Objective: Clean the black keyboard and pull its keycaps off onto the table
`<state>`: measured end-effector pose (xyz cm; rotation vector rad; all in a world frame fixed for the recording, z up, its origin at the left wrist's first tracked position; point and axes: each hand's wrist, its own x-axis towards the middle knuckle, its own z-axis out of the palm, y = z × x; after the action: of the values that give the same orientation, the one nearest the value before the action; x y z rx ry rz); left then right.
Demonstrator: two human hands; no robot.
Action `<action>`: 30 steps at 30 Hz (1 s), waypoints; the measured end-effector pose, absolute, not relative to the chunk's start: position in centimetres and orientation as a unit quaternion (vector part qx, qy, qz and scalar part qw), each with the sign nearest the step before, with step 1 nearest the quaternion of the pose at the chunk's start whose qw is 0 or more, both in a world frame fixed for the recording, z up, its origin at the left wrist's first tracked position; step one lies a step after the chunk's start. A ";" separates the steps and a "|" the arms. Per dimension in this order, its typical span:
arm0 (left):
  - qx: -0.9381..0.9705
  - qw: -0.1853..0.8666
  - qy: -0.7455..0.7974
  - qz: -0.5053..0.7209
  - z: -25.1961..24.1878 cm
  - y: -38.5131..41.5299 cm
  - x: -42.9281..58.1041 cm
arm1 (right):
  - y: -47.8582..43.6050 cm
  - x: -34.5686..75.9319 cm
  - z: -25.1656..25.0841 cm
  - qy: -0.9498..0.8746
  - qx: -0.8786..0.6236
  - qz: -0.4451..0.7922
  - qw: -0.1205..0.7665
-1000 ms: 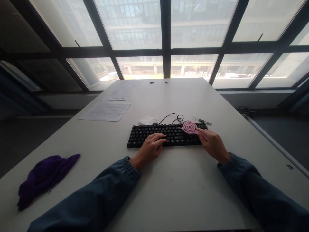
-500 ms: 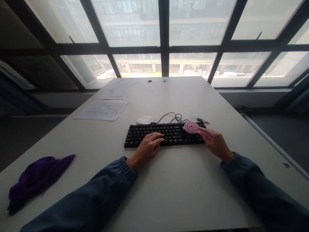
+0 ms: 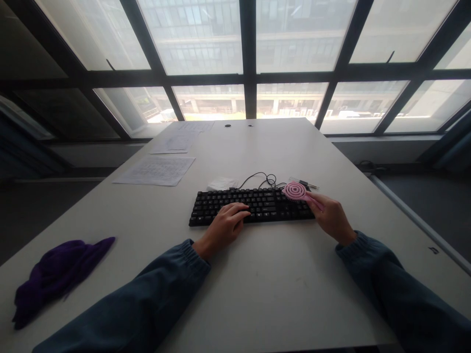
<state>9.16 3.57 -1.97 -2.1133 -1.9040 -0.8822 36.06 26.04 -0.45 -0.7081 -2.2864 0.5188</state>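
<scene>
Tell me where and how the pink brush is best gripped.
Probably by the slim handle of the pink brush, coming from the right, where the right hand holds it. The handle slants toward that hand, while the wide round head is over the right part of the keyboard, bristles facing down, so it offers a poorer grip.

Crumpled purple cloth (image 3: 61, 277) on a white table (image 3: 257, 299), papers (image 3: 156, 170) toward the far left, dark-framed windows (image 3: 198, 39) beyond

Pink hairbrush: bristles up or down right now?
Bristles down: the pink hairbrush shows its ringed back upward, bristle tips just visible beneath, toward the black keyboard.
</scene>
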 end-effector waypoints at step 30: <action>-0.706 0.081 -0.640 -0.292 -2.0 3.5 9.1 | 30.1 39.7 1.8 -0.879 -0.223 0.337 0.253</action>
<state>9.08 3.51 -2.03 -2.1116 -1.9123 -0.8744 39.73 30.12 1.77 -0.6052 -2.3906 0.9163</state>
